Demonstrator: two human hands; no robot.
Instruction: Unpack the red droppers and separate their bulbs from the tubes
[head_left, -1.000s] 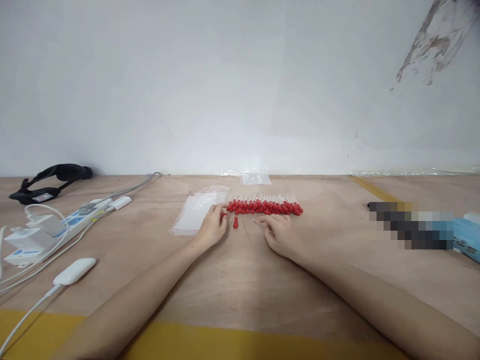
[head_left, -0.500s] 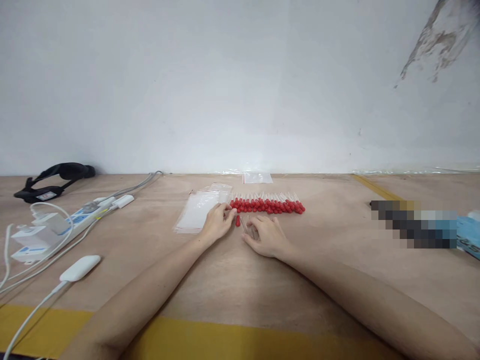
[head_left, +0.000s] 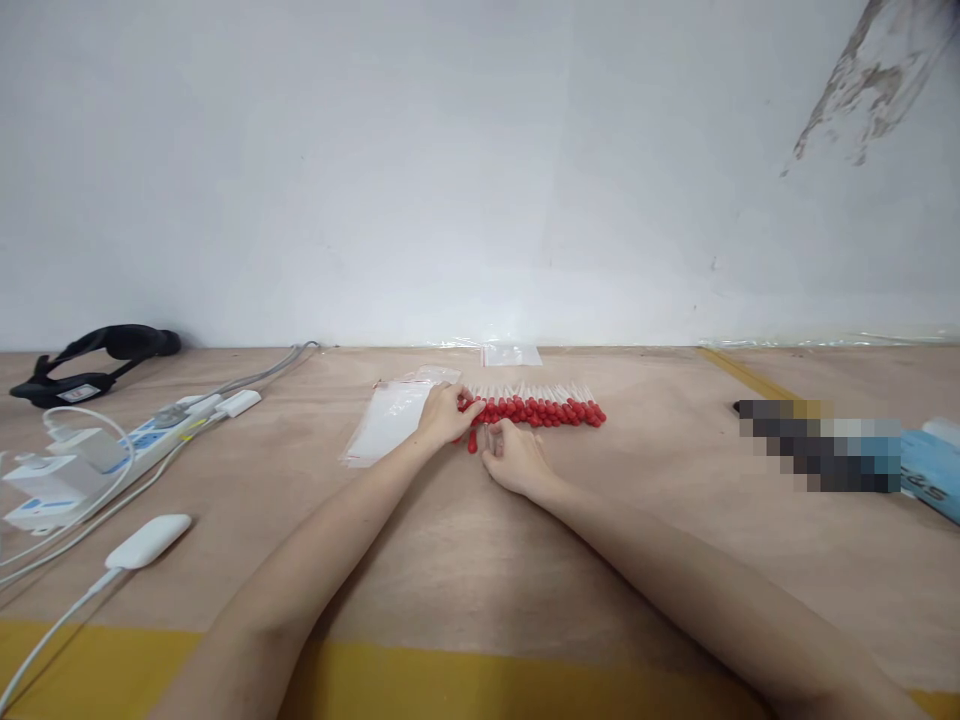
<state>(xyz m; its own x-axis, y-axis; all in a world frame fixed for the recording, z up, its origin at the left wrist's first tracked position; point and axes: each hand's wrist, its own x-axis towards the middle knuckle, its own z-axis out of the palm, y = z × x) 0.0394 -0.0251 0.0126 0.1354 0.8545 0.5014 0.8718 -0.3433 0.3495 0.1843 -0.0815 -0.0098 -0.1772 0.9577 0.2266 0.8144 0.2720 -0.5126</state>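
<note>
A row of small droppers with red bulbs lies on the wooden table, tips pointing toward the wall. My left hand rests at the row's left end, fingers curled and touching the first red bulbs. My right hand lies just in front of the row, fingers curled around a clear dropper tube. One loose red bulb sits between the two hands. A stack of clear zip bags lies just left of my left hand.
A white power strip with plugs and cables and a white adapter lie at the left. A black strap rests by the wall. One small clear bag lies behind the row. A blue box sits far right.
My left hand slid forward and right onto the left end of the row. My right hand moved left and forward, close to the loose red bulb.
</note>
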